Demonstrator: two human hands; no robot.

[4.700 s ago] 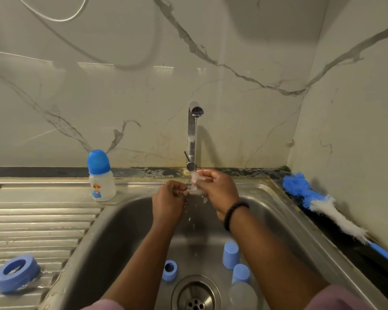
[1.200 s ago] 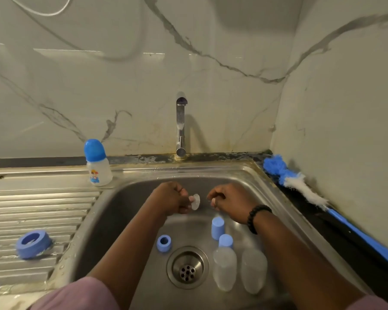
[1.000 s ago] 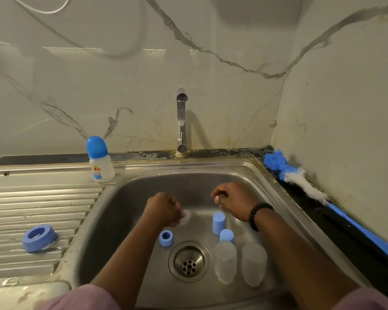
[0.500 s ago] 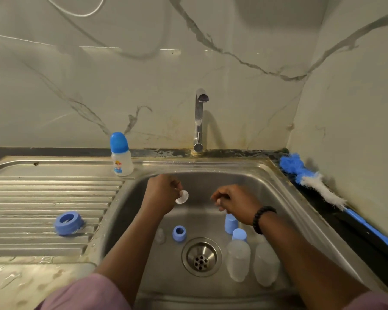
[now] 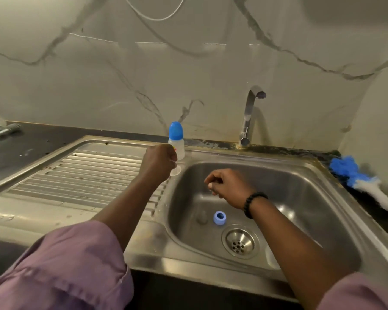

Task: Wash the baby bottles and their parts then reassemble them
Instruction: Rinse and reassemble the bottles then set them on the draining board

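Two hands are over the stainless steel sink (image 5: 305, 175), doing different work. The left hand (image 5: 158, 161) is raised above the basin's near-left corner, fingers curled into a tight pinch on a small translucent silicone teat (image 5: 175, 172), whose round flange hangs just below the fingertips. In my judgement it is held clear of the basin because it is already rinsed and bound for the ribbed steel draining board (image 5: 81, 175), which lies directly beneath and outward of those fingers.

Just behind the left fingers, partly hidden by the knuckles, stands a small clear plastic baby bottle with a domed blue cap (image 5: 176, 139), upright on the sink's back ledge; it looks assembled and set aside from the unwashed parts.

The right hand (image 5: 230, 187) hovers over the middle of the basin with its fingers loosely curled. Whether they hold anything cannot be told; nothing shows between them.

Below the right fingers, on the basin floor, lies a small blue plastic screw ring (image 5: 220, 218), beside the round steel drain (image 5: 240, 242). A pale translucent part (image 5: 201, 217) sits just left of the ring; its identity is unclear.

No water shows at the chrome tap (image 5: 250, 115). A blue and white bottle brush (image 5: 358, 179) rests well to the right of the right hand, against the wall. Assessment: washing incomplete, reassembly largely outstanding.
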